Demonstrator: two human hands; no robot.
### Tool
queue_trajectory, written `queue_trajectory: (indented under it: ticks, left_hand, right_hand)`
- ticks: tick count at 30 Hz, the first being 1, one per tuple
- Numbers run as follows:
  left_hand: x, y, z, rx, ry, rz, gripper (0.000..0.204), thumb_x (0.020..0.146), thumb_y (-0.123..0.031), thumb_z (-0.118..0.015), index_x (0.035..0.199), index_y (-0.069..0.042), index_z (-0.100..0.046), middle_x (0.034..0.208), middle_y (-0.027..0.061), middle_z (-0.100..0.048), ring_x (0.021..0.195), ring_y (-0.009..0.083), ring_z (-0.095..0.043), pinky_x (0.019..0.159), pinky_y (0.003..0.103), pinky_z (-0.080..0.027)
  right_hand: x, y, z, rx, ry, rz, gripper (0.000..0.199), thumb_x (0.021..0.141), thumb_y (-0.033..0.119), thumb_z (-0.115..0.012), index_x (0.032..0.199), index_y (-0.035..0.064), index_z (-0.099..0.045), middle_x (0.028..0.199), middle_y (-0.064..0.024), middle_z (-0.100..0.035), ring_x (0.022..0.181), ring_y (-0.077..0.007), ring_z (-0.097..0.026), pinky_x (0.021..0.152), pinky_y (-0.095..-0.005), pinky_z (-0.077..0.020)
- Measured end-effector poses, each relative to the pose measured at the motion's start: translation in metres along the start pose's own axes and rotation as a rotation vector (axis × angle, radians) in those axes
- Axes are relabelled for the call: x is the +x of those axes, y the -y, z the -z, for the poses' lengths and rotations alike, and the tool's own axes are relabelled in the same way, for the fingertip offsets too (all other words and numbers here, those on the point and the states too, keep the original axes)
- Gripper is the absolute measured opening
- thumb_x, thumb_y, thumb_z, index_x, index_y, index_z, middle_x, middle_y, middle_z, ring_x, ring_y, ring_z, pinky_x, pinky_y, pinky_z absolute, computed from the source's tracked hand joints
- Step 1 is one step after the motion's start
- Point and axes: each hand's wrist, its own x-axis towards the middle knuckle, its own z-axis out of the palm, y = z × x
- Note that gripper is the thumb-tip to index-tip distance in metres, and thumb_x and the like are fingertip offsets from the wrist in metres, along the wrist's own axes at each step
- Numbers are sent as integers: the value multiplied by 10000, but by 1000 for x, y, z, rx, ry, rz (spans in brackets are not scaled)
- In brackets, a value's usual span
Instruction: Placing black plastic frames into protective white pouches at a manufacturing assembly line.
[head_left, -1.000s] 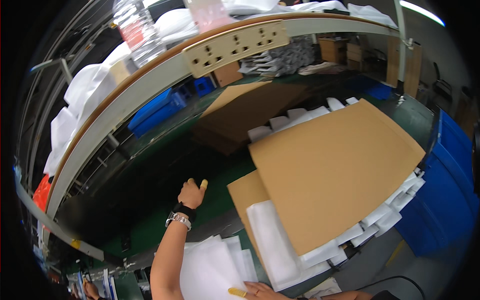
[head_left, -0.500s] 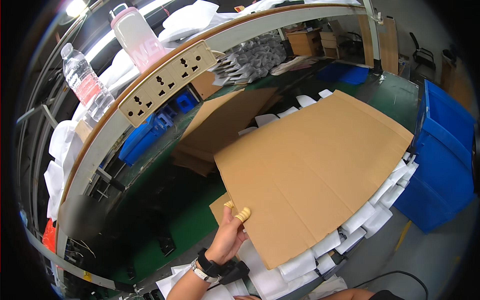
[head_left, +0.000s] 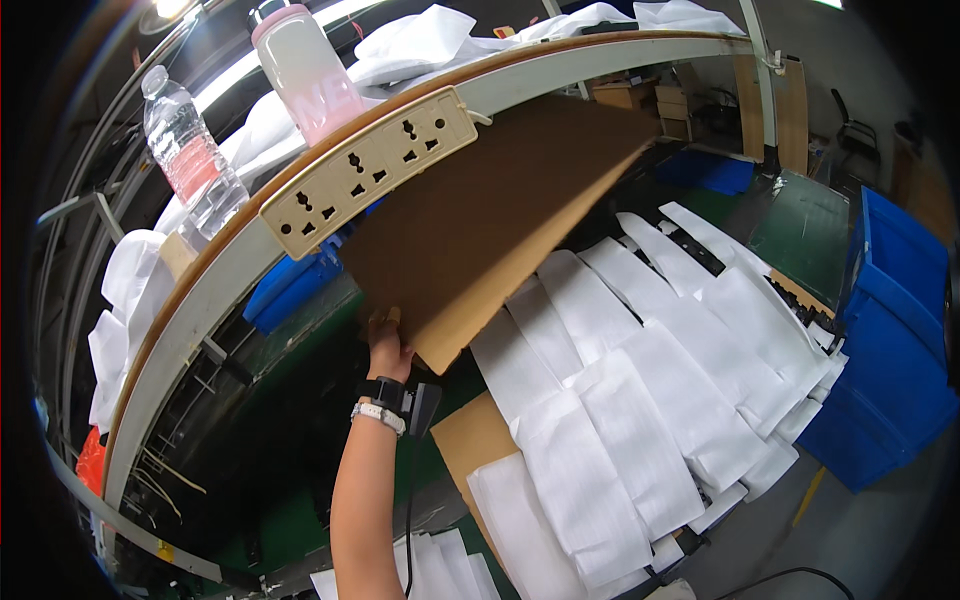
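Observation:
A large brown cardboard sheet (head_left: pixel 500 210) stands tilted under the shelf, its near corner gripped by my left hand (head_left: pixel 388 345). Yellow finger covers show on that hand, and a dark strap with a box-like device and a white watch sit round the wrist. To the right of the sheet lie several white sleeve-like pouches (head_left: pixel 610 440), overlapping in rows, with dark parts showing at some of their ends. Another piece of cardboard (head_left: pixel 465 440) sticks out beneath the pouches on the left. My right hand is out of view.
Above the bench runs a shelf edge with a power strip (head_left: pixel 370 170), a clear water bottle (head_left: pixel 190 150) and a pink-white bottle (head_left: pixel 305 75). Blue bins (head_left: pixel 890 360) stand at the right. More white pouches (head_left: pixel 430 565) lie near the bottom edge.
My left hand has moved the cardboard sheet off the pouches, up and to the left under the shelf, uncovering the white rows. The sheet is now tilted, its shaded side showing.

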Motion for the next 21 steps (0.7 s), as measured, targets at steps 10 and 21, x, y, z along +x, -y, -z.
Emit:
queue_trajectory:
  ticks: [10, 21]
  left_hand:
    - [70, 40, 44, 843, -131, -422, 562, 820, -217, -595, 1304, -82, -344, 1112, 166, -533, 1059, 302, -522, 803, 419, -470]
    - [-187, -7, 14, 1618, 897, 44, 455, 876, -302, -498, 1198, 18, -458, 1106, 256, -525, 1038, 376, -515, 889, 409, -423]
  right_hand:
    - [1, -25, -19, 5, -5, -37, 594, 839, 214, -534, 1379, 125, -304, 1338, -210, -362, 1232, -435, -314, 1016, -529, -249]
    - [1, -14, -15, -74, -65, 23, 562, 844, 221, -535, 1357, 100, -342, 1261, -221, -408, 1201, -400, -353, 1014, -485, -277]
